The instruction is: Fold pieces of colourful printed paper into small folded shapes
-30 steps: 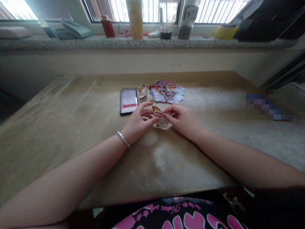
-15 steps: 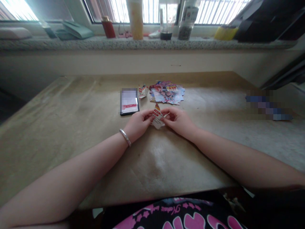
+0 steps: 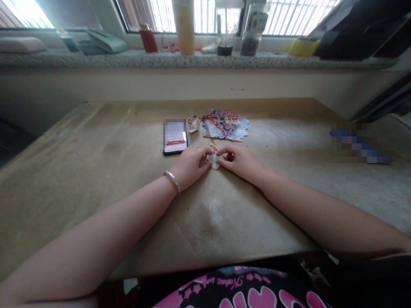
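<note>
Between my two hands is a small folded piece of printed paper (image 3: 213,158), white with red and yellow parts, down at the tabletop. My left hand (image 3: 192,162) pinches its left edge with thumb and fingers, and a silver bangle circles that wrist. On the opposite edge my right hand (image 3: 242,161) has its thumb and fingertips closed on the paper. Just beyond lies a pile of colourful printed paper pieces (image 3: 226,125). A second folded paper piece (image 3: 194,123) sits left of the pile, beside a phone (image 3: 175,143) with its screen lit.
The pale table (image 3: 105,179) reaches to the wall under a stone windowsill (image 3: 154,61). On the sill stand a red bottle (image 3: 148,39), a yellowish bottle (image 3: 185,30), clear containers and a yellow object (image 3: 303,47). A blurred bluish strip (image 3: 361,146) lies far right.
The folded paper has gone from tilted up in my fingers to lying lower and flatter at the table. My left fingers have shifted over its left side.
</note>
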